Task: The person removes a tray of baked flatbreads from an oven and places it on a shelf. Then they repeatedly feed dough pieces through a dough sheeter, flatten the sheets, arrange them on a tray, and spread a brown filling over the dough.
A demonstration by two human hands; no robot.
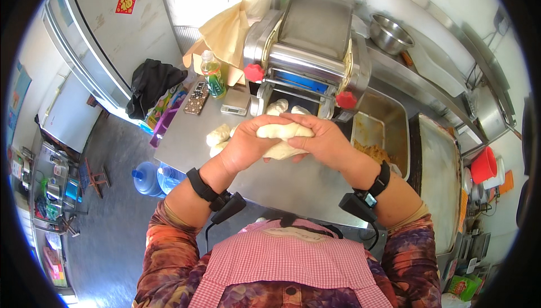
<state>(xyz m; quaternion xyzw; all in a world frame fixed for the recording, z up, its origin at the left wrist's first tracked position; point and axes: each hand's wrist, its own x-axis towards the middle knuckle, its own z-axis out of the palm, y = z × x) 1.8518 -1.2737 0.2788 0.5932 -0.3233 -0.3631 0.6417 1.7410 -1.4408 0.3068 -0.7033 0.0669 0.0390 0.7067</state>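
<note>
A pale, soft piece of dough (284, 132) is held up over the metal worktable (270, 187), folded over with a bulge below. My left hand (246, 142) grips its left side, fingers wrapped round it. Around the right side my right hand (328, 141) is closed in the same way, thumbs near the top fold. Several more dough pieces (217, 135) lie on the table beside my left hand. Other dough lumps (277, 107) sit just beyond my hands, in front of the steel dough roller machine (307, 60); my fingers partly hide them.
Left of the machine stand a bottle with green liquid (213, 77), a small scale (235, 101) and a patterned phone-shaped object (196, 98). A deep steel tray with brownish filling (375, 151) is at the right, then a long flat pan (438, 184). Blue water jugs (147, 178) stand on the floor.
</note>
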